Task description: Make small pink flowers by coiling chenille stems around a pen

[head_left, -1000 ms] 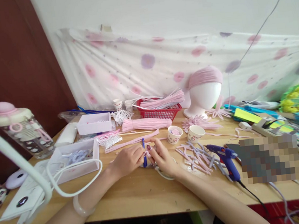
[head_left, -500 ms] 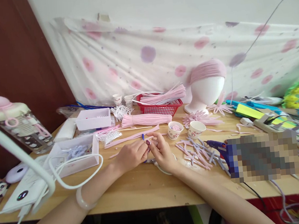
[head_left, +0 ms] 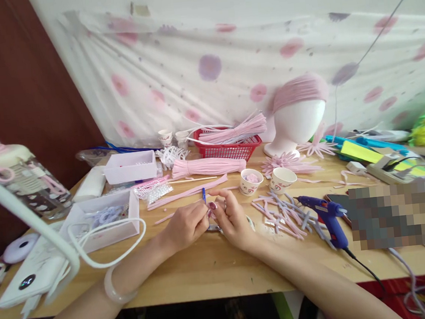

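My left hand point(head_left: 183, 226) and my right hand point(head_left: 233, 217) meet at the middle of the wooden table point(head_left: 208, 275). Their fingers pinch together around a small piece that I cannot make out. A thin blue stick point(head_left: 203, 195) rises upright between the two hands; which hand grips it is hidden. A pale bangle point(head_left: 112, 292) sits on my left wrist. Just right of my right hand lies a heap of short pink and lilac strips point(head_left: 283, 213).
A blue glue gun point(head_left: 326, 216) lies right of the strips, its cord running off the front edge. Two paper cups point(head_left: 267, 180), a red basket point(head_left: 230, 150), a foam head point(head_left: 299, 121), white trays point(head_left: 109, 219), a water bottle point(head_left: 23, 183) and a white cable point(head_left: 104, 250) crowd the table.
Both hands stay pinched together; the blue stick shows less above them than a second ago. The view has drifted, so the table's things sit slightly shifted.
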Motion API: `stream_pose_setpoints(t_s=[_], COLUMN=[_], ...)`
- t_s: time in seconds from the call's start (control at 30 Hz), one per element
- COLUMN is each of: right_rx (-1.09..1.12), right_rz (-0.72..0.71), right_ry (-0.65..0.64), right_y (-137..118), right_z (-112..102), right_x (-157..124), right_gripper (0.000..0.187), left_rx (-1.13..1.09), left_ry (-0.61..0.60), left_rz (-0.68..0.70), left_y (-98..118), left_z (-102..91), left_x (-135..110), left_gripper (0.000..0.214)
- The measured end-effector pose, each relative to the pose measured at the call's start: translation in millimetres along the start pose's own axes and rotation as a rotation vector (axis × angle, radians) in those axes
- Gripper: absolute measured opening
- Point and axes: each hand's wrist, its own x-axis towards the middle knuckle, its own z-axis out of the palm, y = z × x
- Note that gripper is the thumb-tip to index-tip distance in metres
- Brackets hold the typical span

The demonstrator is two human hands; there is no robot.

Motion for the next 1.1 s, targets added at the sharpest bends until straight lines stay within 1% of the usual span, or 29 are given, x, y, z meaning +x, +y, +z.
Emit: stream_pose_setpoints(t_s=[0.1,0.2,0.3,0.37,0.4,0.43,0.5,0.57,0.7,0.83,0.97,1.1], right_rx=[-0.093,-0.192,-0.304,-0.340,-0.340,-0.327,-0.278,-0.202,-0.008,0.119,0.137,0.128], right_rz=[-0.039,-0.115,-0.208,-0.227,-0.222,-0.206,-0.157,-0.103,-0.026,-0.010,-0.011,0.007], right_ry=[0.012,0.022,0.048,0.038,0.018,-0.009,-0.054,-0.063,-0.028,0.019,0.040,0.052], right_y=[2,6,9,10,10,11,11,12,12,10,8,6], right_z=[-1,-3,-6,-8,-9,-9,-9,-7,-1,2,3,4], right_x=[-1,-1,0,0,1,1,1,1,1,1,2,3], right_gripper=[0.025,0.023,0.021,0.021,0.022,0.023,0.024,0.025,0.027,0.026,0.026,0.027], left_rx=[-0.191,-0.422,-0.792,-1.033,-1.113,-1.162,-1.202,-1.214,-1.226,-1.228,-1.232,-1.191], left_ry=[-0.030,-0.064,-0.133,-0.175,-0.175,-0.164,-0.128,-0.111,-0.084,-0.078,-0.083,-0.058], left_rz=[-0.166,-0.338,-0.570,-0.714,-0.752,-0.765,-0.746,-0.727,-0.710,-0.692,-0.701,-0.719], left_y=[7,13,16,15,14,13,9,5,2,1,-1,-3], left_z=[-2.1,-5.2,-5.1,-2.3,-0.3,1.8,6.0,9.3,12.9,13.0,11.7,11.7], left_x=[3,7,11,11,10,10,8,6,5,4,3,3], left_gripper=[0.024,0.030,0.036,0.036,0.034,0.032,0.029,0.029,0.032,0.035,0.037,0.034])
